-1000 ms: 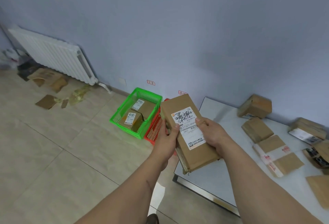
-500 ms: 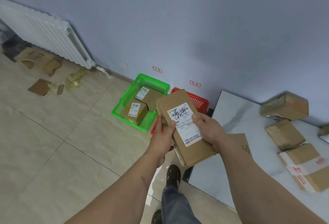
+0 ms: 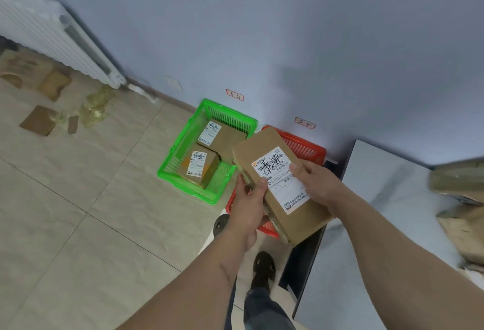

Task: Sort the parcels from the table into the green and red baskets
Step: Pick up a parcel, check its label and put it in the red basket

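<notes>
Misplacement is the main risk: the parcel [image 3: 281, 188], a flat brown box, hangs in the air above the red basket [image 3: 306, 147], overlapping the near corner of the green basket [image 3: 201, 193], so a careless release could send it into the wrong one or onto a rim. Both hands grip it, left hand [image 3: 248, 204] curled round its left edge, right hand [image 3: 318, 185] thumb on the label. Compared with a second ago, the view has closed in on the baskets and the bench [image 3: 379, 225] has slid rightward.

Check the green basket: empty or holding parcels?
Holding parcels: two labelled boxes lie inside the green basket, labels up.
</notes>
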